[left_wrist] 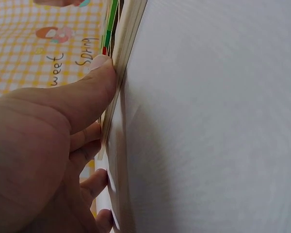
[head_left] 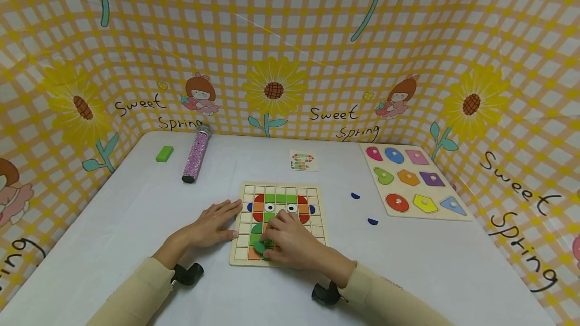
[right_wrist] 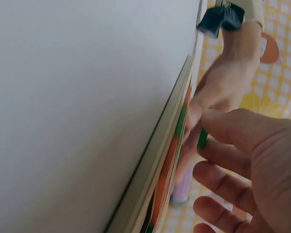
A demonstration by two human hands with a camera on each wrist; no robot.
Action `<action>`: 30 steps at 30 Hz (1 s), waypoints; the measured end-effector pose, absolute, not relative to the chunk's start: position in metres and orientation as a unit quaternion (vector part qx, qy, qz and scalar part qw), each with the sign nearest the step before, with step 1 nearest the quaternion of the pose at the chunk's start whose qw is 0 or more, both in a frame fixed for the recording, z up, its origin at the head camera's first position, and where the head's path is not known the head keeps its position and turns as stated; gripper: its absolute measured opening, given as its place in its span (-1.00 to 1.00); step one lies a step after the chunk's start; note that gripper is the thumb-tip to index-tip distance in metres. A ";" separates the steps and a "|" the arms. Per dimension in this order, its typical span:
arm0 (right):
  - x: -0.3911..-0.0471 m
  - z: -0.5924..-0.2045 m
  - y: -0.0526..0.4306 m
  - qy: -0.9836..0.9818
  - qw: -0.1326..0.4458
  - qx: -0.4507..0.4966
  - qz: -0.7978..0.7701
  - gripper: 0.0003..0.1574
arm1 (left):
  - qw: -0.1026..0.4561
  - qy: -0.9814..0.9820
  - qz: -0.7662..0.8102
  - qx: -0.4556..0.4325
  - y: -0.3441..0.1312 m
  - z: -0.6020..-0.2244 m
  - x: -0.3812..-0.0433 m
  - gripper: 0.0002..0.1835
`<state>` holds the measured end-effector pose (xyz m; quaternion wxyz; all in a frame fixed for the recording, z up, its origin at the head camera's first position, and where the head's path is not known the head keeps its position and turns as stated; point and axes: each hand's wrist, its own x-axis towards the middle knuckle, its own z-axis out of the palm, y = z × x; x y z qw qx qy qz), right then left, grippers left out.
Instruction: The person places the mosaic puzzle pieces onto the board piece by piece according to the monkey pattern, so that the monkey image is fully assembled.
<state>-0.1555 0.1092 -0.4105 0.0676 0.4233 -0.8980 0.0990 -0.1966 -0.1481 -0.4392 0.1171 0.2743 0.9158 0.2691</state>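
A wooden grid board lies in front of me with red, green, orange and blue tiles set in it, two of them bearing eyes. My left hand rests along the board's left side, fingers extended, its thumb touching the edge. Over the lower part of the board, my right hand pinches a green tile between thumb and forefinger. In the head view this green tile sits near an orange tile in the bottom row. My right hand hides several tiles beneath it.
Behind the board lies a small pattern card. Two dark blue half-circle pieces are to the right, before a shape puzzle board. At the back left are a green block and a pink glittery microphone. Patterned cloth encloses the table.
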 end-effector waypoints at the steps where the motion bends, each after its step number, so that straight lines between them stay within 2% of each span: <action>1: -0.155 -0.410 0.104 -0.899 0.065 0.423 0.093 -0.75 | 0.117 0.916 0.269 0.275 -0.148 -0.439 -0.197 -0.23; 11: -0.152 -0.413 0.076 -0.904 0.056 0.421 0.047 -0.69 | 0.117 0.914 0.270 0.279 -0.148 -0.438 -0.195 -0.24; 30: -0.151 -0.417 0.068 -0.905 0.073 0.417 0.048 -0.69 | 0.113 0.914 0.267 0.282 -0.148 -0.439 -0.195 -0.24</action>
